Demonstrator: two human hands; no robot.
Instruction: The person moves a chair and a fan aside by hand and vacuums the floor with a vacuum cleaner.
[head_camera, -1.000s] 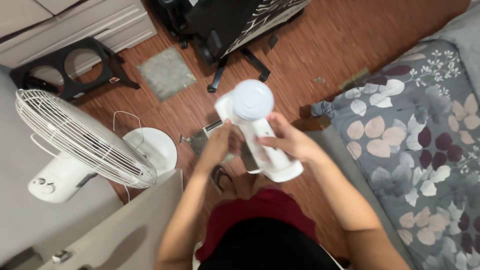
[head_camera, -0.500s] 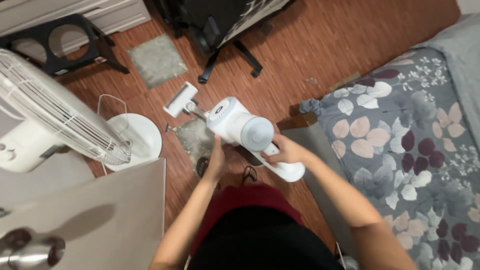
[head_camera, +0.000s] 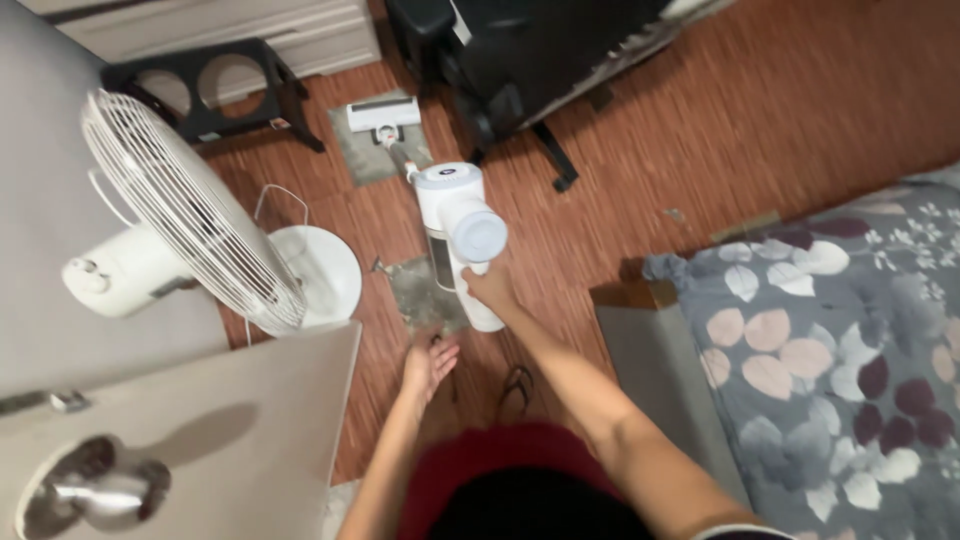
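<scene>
Fingers of right hand (head_camera: 488, 289) wrapped round handle of white stick vacuum (head_camera: 455, 235), grip itself partly hidden behind palm. Left hand (head_camera: 430, 367) hung free, fingers loosely spread, holding nothing. Right arm stretched forward. Vacuum angled away, floor head (head_camera: 383, 113) resting far off on wooden floor (head_camera: 760, 110), between white pedestal fan (head_camera: 190, 225) and office chair (head_camera: 540, 60). Floral bed (head_camera: 830, 330) cut off at right.

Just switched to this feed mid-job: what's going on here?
A person grips a white stick vacuum by its handle with the right hand; its floor head rests on the wooden floor ahead. The left hand hangs open and empty. A white pedestal fan stands left, a floral-covered bed right.
</scene>
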